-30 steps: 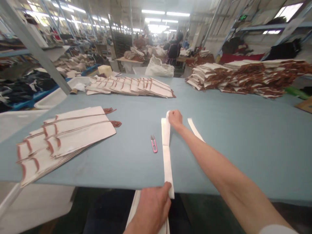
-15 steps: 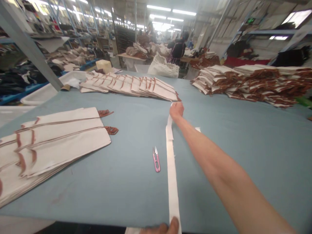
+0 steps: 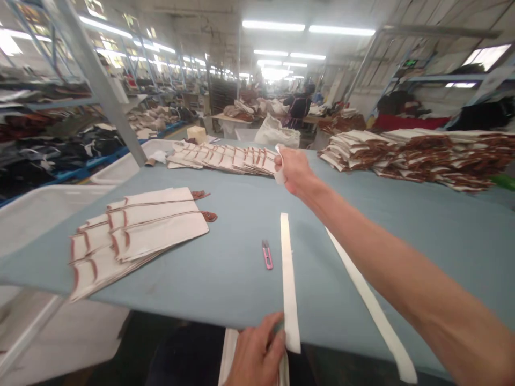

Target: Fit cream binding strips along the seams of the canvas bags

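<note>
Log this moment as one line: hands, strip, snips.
right hand: raised, holding white piece | left hand: beside near end of white strip | pink snips: on blue table, left of white strip

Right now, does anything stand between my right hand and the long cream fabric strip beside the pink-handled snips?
Nothing visible stands between the right hand and the strip; the snips lie left of it, not between.
</note>
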`<state>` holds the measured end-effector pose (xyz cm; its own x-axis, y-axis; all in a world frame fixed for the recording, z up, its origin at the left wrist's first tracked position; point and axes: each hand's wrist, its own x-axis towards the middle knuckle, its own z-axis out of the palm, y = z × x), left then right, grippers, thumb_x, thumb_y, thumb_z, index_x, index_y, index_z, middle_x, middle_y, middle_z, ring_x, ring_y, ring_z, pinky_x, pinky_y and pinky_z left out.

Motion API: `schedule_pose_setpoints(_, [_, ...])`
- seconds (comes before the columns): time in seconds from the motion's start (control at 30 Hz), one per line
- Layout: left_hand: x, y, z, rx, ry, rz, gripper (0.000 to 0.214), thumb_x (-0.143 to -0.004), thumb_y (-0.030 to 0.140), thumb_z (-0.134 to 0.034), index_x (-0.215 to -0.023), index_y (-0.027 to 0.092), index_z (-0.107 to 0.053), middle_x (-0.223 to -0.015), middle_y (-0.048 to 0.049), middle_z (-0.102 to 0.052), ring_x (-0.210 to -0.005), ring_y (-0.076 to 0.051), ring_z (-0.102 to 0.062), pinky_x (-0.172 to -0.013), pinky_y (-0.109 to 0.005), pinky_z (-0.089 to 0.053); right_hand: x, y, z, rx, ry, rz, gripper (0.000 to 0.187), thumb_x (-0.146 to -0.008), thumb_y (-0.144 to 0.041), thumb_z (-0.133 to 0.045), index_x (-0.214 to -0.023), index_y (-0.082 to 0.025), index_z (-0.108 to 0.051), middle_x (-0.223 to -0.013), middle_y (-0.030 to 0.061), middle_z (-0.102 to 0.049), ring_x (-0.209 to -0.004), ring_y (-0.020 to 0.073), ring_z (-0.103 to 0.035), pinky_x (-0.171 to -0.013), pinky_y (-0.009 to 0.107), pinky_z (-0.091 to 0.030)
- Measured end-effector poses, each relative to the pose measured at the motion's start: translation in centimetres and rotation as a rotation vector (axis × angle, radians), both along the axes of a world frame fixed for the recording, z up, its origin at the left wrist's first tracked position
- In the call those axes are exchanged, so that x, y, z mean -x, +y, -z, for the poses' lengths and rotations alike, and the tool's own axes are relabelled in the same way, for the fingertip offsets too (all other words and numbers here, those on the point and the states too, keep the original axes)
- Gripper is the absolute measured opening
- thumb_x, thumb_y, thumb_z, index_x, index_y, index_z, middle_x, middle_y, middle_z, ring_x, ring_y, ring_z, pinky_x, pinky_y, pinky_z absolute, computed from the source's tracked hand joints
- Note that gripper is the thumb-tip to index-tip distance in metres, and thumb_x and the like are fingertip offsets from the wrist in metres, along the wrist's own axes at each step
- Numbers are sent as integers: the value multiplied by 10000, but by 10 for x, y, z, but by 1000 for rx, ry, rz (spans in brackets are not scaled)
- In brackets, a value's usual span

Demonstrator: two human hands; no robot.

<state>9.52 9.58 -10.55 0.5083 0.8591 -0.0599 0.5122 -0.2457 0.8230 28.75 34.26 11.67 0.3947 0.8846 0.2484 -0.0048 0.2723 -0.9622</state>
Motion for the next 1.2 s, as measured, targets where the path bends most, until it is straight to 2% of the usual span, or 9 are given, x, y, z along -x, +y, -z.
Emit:
schedule_pose_setpoints(0.2, [15, -8, -53, 166, -407, 35, 535, -994, 495, -506, -1363, 146, -676, -579, 35, -482, -578, -152, -435, -596, -262, -408, 92, -126, -7, 107, 203, -231, 409, -1014, -317, -549, -673, -238, -338, -541, -108, -333, -402, 59, -231, -375, 180, -184])
schedule_pose_setpoints(0.33, [16, -27, -66, 287, -601, 58, 673, -928, 600, -586, -1403, 125, -622, -539, 80, -391, -489, -108, -375, -498, -218, -374, 134, -192, 4, 169, 440, -364, 469, -946, -441, -668, -683, -240, -337, -557, -120, -295, -398, 56, -213, -359, 173, -200])
schedule_pose_setpoints(0.43, [27, -44, -70, 321, -744, -33, 693, -878, 624, -643, -1331, 98, -641, -542, 90, -388, -444, -83, -376, -451, -195, -385, 147, -229, 23, 185, 479, -365, 505, -883, -477, -735, -679, -239, -339, -560, -121, -288, -401, 58, -202, -354, 183, -222])
schedule_pose_setpoints(0.57, [52, -62, -70, 236, -877, -275, 716, -816, 613, -729, -1294, 86, -647, -551, 75, -479, -427, -88, -433, -440, -208, -424, 142, -255, 54, 179, 491, -250, 526, -826, -539, -759, -697, -248, -341, -563, -120, -294, -406, 65, -204, -349, 194, -229])
schedule_pose_setpoints(0.7, [66, -70, -66, 101, -867, -454, 638, -904, 642, -618, -1206, 87, -710, -667, 4, -603, -577, -119, -537, -602, -243, -503, 141, -267, 83, 210, 472, -194, 568, -777, -624, -749, -710, -256, -322, -560, -135, -236, -402, 65, -156, -350, 196, -214])
schedule_pose_setpoints(0.8, [73, -73, -67, 13, -794, -503, 547, -964, 584, -565, -1107, 93, -758, -685, -15, -614, -623, -128, -536, -636, -243, -480, 150, -278, 104, 252, 406, -195, 619, -748, -711, -712, -696, -259, -293, -565, -130, -235, -408, 67, -171, -369, 200, -248])
schedule_pose_setpoints(0.93, [86, -79, -84, -99, -676, -432, 427, -964, 472, -592, -782, 124, -760, -648, -23, -609, -618, -141, -529, -612, -249, -444, 152, -297, 125, 318, 208, -220, 523, -759, -691, -691, -668, -267, -398, -550, -79, -379, -454, 130, -397, -434, 257, -387])
schedule_pose_setpoints(1.1, [97, -86, -106, -189, -547, -279, 274, -919, 297, -623, -735, 143, -755, -618, -7, -610, -604, -145, -547, -637, -264, -440, 119, -319, 109, 324, -115, -161, 194, -802, -477, -727, -810, -285, -701, -826, 46, -689, -932, 278, -630, -781, 347, -498])
schedule_pose_setpoints(1.2, [97, -86, -105, -228, -498, -235, 300, -926, 303, -598, -697, 153, -720, -602, 0, -591, -583, -130, -517, -618, -260, -420, 115, -327, 86, 210, -442, -328, 228, -911, -456, -601, -938, -297, -761, -1028, 55, -753, -1047, 281, -637, -916, 378, -466])
